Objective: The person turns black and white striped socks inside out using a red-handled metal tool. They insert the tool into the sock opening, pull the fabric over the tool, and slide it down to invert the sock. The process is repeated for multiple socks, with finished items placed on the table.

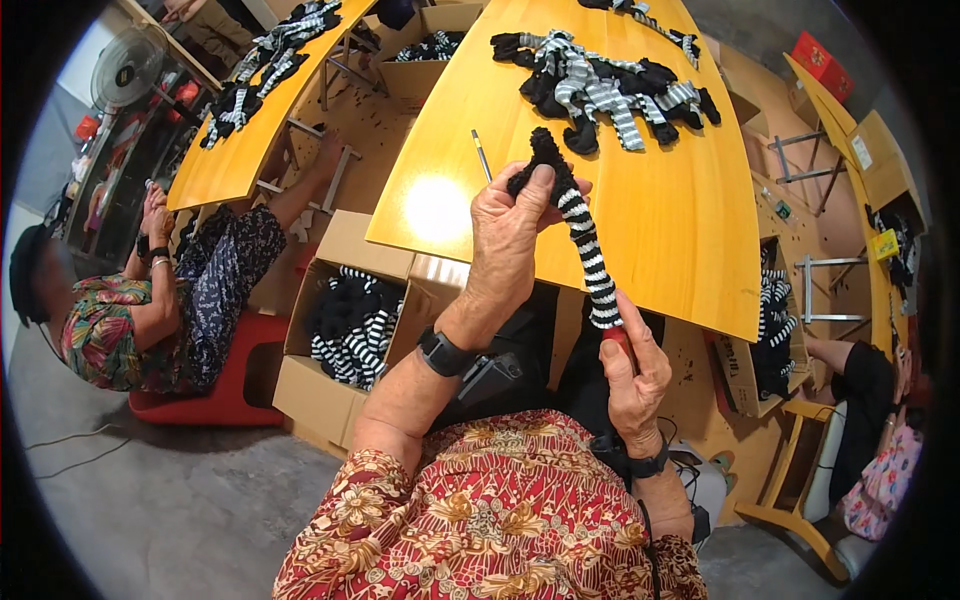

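Above the near edge of the yellow table, I have a black-and-white striped knit sock (586,243) stretched between both hands. My left hand (505,240) is closed on its bunched black end, thumb on top. My right hand (637,380) holds the striped lower end between thumb and fingers. Something small and red (616,336) shows there, mostly hidden by the fingers, so I cannot tell what it is. Farther off on the table lies a pile of black, grey and white striped socks (610,90).
A pen-like stick (481,155) lies on the yellow table (680,250). Open cardboard boxes of striped socks stand at left (335,222) and right (735,375). A co-worker (150,310) sits left on a red chair (240,375); another person (880,430) is at the far right.
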A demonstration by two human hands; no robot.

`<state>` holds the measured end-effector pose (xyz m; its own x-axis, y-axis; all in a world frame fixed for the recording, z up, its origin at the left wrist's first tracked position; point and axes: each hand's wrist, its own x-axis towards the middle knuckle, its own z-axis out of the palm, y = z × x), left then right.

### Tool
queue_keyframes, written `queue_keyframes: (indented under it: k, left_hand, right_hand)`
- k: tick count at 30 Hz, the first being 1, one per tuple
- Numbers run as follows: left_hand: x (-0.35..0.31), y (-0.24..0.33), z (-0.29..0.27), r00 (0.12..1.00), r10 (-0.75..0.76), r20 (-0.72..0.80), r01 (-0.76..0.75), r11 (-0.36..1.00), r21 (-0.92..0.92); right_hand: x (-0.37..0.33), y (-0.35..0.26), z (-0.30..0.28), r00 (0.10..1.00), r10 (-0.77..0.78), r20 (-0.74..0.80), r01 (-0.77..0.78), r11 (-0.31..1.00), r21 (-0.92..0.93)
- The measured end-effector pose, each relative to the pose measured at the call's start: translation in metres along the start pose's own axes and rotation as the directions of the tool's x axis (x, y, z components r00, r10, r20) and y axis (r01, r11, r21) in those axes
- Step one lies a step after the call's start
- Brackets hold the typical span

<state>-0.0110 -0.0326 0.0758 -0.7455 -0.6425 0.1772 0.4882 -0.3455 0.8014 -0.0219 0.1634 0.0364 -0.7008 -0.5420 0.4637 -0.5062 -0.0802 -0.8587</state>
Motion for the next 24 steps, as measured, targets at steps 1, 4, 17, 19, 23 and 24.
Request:
queue_keyframes:
  k: [1, 4, 17, 19, 23, 24]
  left_hand:
    - [0.000, -0.001, -0.002, 1.000, -0.028, -0.014, 0.028, 0.999, -0.021]
    - [0.001, 0.006, -0.008, 0.994, -0.106, -0.033, 0.104, 0.993, -0.054]
    - [-0.006, -0.001, 0.002, 0.997, -0.065, -0.049, 0.064, 0.998, -0.026]
    - [-0.006, -0.001, 0.003, 0.996, -0.067, -0.061, 0.066, 0.998, -0.015]
    - [-0.006, -0.005, 0.001, 0.996, -0.072, -0.051, 0.070, 0.997, -0.045]
    - [-0.004, -0.004, -0.002, 0.994, -0.105, -0.038, 0.102, 0.992, -0.067]
  right_hand:
    - [-0.001, 0.000, -0.002, 0.997, 0.070, 0.025, -0.071, 0.997, 0.032]
    - [-0.001, 0.003, -0.009, 0.969, 0.226, 0.094, -0.240, 0.954, 0.181]
    - [-0.004, -0.001, 0.005, 0.940, 0.333, 0.076, -0.339, 0.888, 0.310]
    - [-0.001, -0.004, 0.002, 0.919, 0.378, 0.116, -0.395, 0.867, 0.305]
    - [0.001, -0.003, 0.006, 0.944, 0.321, 0.081, -0.331, 0.897, 0.293]
    - [0.002, -0.002, 0.004, 0.936, 0.339, 0.097, -0.352, 0.882, 0.312]
